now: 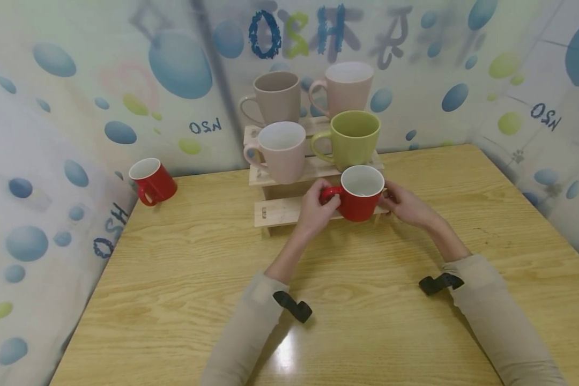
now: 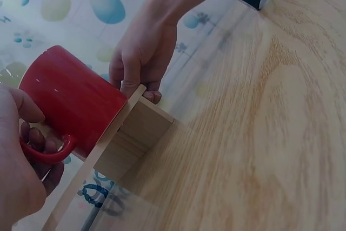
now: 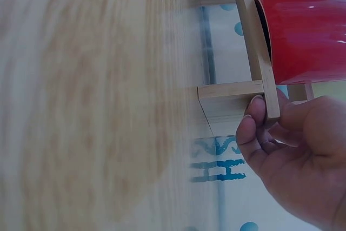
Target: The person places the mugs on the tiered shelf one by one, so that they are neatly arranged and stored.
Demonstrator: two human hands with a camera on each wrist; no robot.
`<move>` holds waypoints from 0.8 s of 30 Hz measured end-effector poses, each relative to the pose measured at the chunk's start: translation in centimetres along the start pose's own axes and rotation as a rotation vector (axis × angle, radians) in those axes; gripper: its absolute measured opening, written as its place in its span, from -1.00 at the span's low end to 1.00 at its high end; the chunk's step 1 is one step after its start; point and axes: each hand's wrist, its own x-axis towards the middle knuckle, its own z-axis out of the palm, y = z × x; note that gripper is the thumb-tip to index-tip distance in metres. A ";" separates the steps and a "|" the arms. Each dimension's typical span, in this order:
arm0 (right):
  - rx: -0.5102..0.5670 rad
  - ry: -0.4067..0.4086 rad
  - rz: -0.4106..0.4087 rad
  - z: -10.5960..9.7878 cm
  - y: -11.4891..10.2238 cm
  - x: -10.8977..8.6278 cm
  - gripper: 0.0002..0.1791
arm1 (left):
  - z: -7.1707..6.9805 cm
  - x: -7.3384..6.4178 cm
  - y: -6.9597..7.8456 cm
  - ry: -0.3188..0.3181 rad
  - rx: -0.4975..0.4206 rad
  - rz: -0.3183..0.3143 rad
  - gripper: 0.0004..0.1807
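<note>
A red mug (image 1: 359,208) with a white inside is at the right end of the lowest step of a tiered wooden rack (image 1: 281,211). My left hand (image 1: 316,210) holds it by the handle, fingers curled through the loop. In the right wrist view the mug's base (image 3: 265,36) touches the board at one edge, with a dark gap at the other. My right hand (image 1: 407,205) pinches the right end of that board (image 3: 272,101), thumb above and fingertips below.
On the rack's upper steps stand a grey-brown mug (image 1: 277,99), two pale pink mugs, one at the back (image 1: 349,88) and one on the middle step (image 1: 284,155), and a green mug (image 1: 353,142). Another red mug (image 1: 161,185) stands at the wooden table's (image 1: 366,321) far left corner.
</note>
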 end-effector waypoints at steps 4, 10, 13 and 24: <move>-0.001 -0.005 0.002 0.0 0.0 0.0 -0.56 | -0.3 -0.2 -0.2 -0.007 -0.010 0.019 -0.81; -0.005 0.001 0.000 0.0 -0.1 -0.2 -0.56 | -1.0 -0.5 -0.3 -0.019 -0.060 0.031 -0.76; -0.004 0.005 -0.004 0.1 -0.1 -0.2 -0.57 | -1.4 -0.6 -0.4 -0.033 -0.048 0.040 -0.71; 0.009 0.000 -0.001 0.2 -0.3 -0.1 -0.55 | -4.1 -1.4 -0.7 -0.064 0.010 0.070 -0.60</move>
